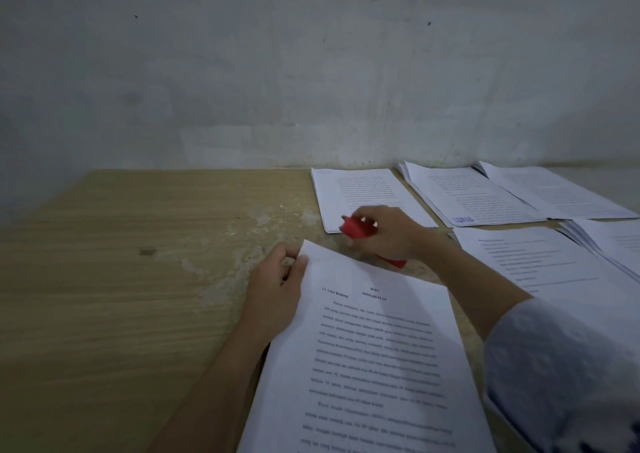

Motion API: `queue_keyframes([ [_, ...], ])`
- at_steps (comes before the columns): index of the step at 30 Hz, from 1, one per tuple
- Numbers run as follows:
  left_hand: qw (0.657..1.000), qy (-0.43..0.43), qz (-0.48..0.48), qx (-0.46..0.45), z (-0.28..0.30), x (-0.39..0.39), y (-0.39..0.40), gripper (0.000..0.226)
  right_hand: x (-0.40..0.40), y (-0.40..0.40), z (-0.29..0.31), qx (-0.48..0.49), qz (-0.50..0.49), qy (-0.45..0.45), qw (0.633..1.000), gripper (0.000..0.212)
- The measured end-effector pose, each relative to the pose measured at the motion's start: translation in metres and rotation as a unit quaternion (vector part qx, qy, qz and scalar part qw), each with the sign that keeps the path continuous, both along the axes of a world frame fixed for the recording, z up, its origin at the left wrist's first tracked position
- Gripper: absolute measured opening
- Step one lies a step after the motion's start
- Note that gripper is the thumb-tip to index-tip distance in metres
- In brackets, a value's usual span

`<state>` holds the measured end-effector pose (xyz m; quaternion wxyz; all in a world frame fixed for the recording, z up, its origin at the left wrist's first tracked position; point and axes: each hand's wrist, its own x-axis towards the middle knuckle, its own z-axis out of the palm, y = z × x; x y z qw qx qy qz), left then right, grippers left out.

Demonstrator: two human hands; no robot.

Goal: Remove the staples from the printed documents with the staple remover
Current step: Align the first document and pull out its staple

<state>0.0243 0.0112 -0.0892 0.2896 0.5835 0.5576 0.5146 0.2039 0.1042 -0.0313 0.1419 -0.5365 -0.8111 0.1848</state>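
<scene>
Pinching the top left corner of a white printed document (374,359), the left hand (277,290) has its thumb on top of the sheet and its curled fingers under it. This document lies tilted on the light wooden table (121,279), near the person, and it covers the front part of the table in the middle. A pale worn patch (242,241) shows on the wood just beyond the left hand.

Just to the right and a little further away, the right hand (388,234) grips a red plastic staple remover (356,227). Its fingers are curled around the tool, and the red head points to the left, above the table and apart from the held corner. The jaws of the tool are blurred, so I cannot tell how they stand. A patterned pale sleeve (554,373) covers the right arm.

Behind the right hand lies another white printed document (363,189), flat near the grey wall (311,71). Further right, more printed stacks (485,193) lie side by side and partly overlap. One sheet (540,265) lies nearer, beside the right forearm.
</scene>
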Motion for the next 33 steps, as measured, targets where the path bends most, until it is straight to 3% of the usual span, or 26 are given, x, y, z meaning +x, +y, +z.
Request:
queue_keyframes([
  [5, 1.000, 0.010, 0.001, 0.002, 0.000, 0.001, 0.000, 0.015, 0.017, -0.008, -0.014, 0.008, 0.027, -0.142, 0.989, 0.035],
  [9, 1.000, 0.004, 0.000, 0.001, 0.002, 0.002, -0.001, 0.015, 0.016, -0.008, -0.012, 0.015, 0.019, -0.167, 0.986, 0.043],
  [12, 1.000, -0.002, -0.003, -0.005, 0.006, 0.005, -0.002, 0.014, 0.010, -0.009, -0.009, 0.081, -0.001, -0.036, 0.996, 0.034],
  [15, 1.000, -0.010, -0.006, -0.008, 0.009, 0.006, -0.003, 0.013, -0.009, -0.021, -0.004, 0.043, 0.064, 0.116, 0.990, 0.028],
  [18, 1.000, -0.025, -0.001, -0.002, 0.011, 0.006, -0.005, 0.013, -0.024, -0.029, -0.007, 0.045, 0.113, 0.131, 0.984, 0.021],
  [22, 1.000, -0.025, -0.009, 0.017, 0.013, 0.000, -0.004, 0.003, -0.033, -0.029, -0.014, 0.067, 0.093, 0.212, 0.971, 0.008],
  [24, 0.999, -0.022, -0.030, 0.024, 0.014, -0.006, -0.002, 0.015, -0.037, -0.029, -0.017, 0.085, 0.075, 0.248, 0.962, 0.008],
  [27, 0.992, 0.043, 0.016, 0.121, 0.012, -0.012, 0.000, 0.019, -0.036, -0.030, -0.023, 0.189, 0.049, 0.275, 0.942, 0.009],
  [29, 0.970, 0.103, 0.062, 0.213, 0.008, -0.014, 0.003, 0.014, -0.035, -0.032, -0.027, 0.270, 0.012, 0.280, 0.921, 0.009],
  [31, 0.946, 0.159, 0.077, 0.272, 0.004, -0.016, 0.004, 0.016, -0.036, -0.037, -0.026, 0.194, 0.004, 0.339, 0.921, 0.012],
  [33, 0.926, 0.205, 0.077, 0.309, 0.002, -0.017, 0.004, 0.022, -0.037, -0.042, -0.024, 0.020, 0.047, 0.418, 0.907, 0.023],
])
